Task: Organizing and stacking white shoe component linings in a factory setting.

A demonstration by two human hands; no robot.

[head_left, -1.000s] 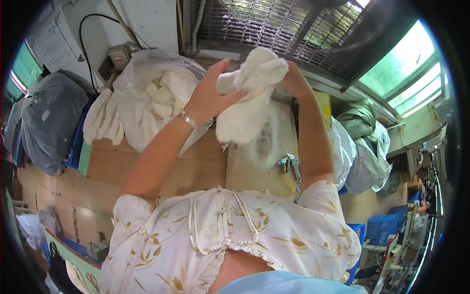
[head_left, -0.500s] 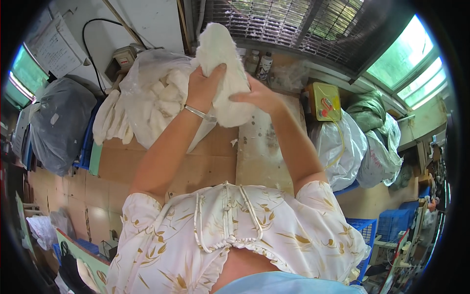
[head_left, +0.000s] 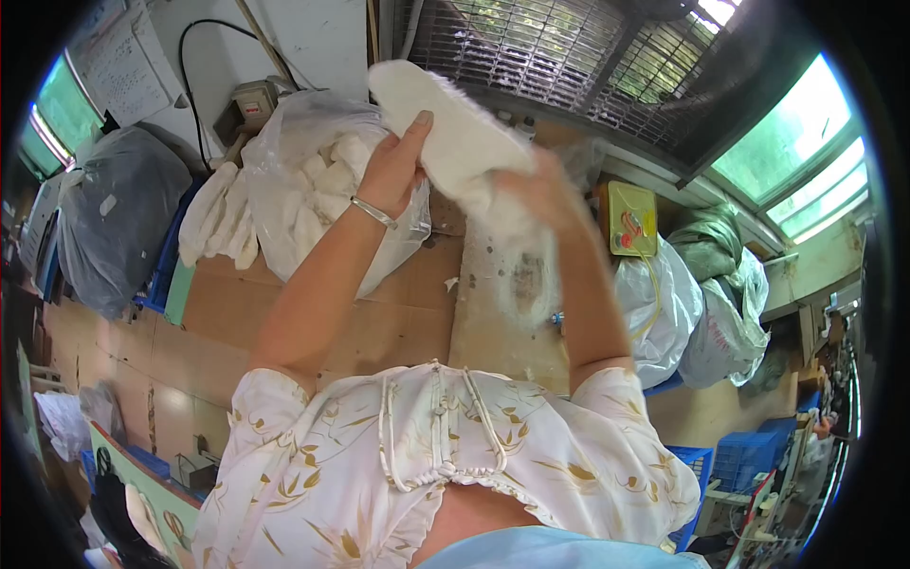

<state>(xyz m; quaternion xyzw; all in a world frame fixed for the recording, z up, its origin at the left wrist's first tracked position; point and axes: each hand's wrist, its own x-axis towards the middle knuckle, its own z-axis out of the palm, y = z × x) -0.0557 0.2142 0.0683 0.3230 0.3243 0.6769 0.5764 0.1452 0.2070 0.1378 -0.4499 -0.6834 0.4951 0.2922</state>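
Note:
Above the worktable I hold a white fluffy insole-shaped piece, its rounded end toward the upper left. My left hand grips its left edge, thumb lying on the upper face and fingers underneath. My right hand is closed about the other end, smeared by motion, with its fingers only partly visible. Below that hand the white end of the piece blurs over a stained board. A clear plastic bag of similar white fluffy pieces stands left of my left hand.
More white pieces lie left of the bag, beside a grey stuffed bag. At right are a yellow tin, white sacks and a blue crate. A metal grille closes off the back.
The white piece has tilted from nearly upright, its far end swinging left. My right hand has shifted right and slightly lower, over the other end. My left hand keeps its hold.

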